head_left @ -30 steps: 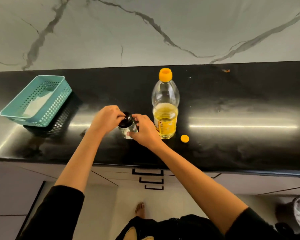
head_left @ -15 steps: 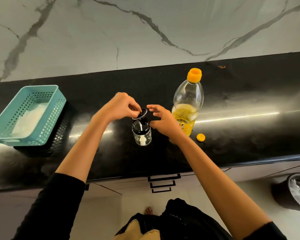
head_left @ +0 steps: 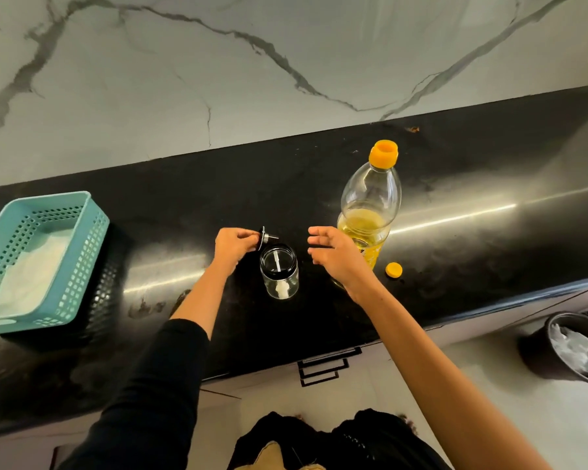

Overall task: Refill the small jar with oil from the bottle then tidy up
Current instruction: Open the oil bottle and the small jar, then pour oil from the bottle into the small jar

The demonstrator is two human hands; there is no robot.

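A small clear glass jar [head_left: 279, 273] stands open on the black counter [head_left: 455, 184], with a white stick-like piece inside it. My left hand [head_left: 235, 246] pinches the jar's dark lid [head_left: 264, 237], tilted on edge just above and left of the jar's mouth. My right hand [head_left: 333, 252] hovers to the right of the jar with fingers spread, holding nothing. Behind that hand stands the oil bottle [head_left: 370, 212], about a third full of yellow oil, with an orange neck piece on top. A loose orange cap [head_left: 394, 269] lies on the counter by the bottle's base.
A teal perforated basket [head_left: 92, 228] holding white cloth or paper sits at the counter's left. A marble wall rises behind. Below the counter edge are drawer handles [head_left: 323, 366], and a dark bin [head_left: 537, 354] with white waste stands on the floor at right.
My left hand has lifted the lid off the jar and moved it up and left. My right hand let go of the jar and opened beside it. The camera shifted, so the scene sits lower.
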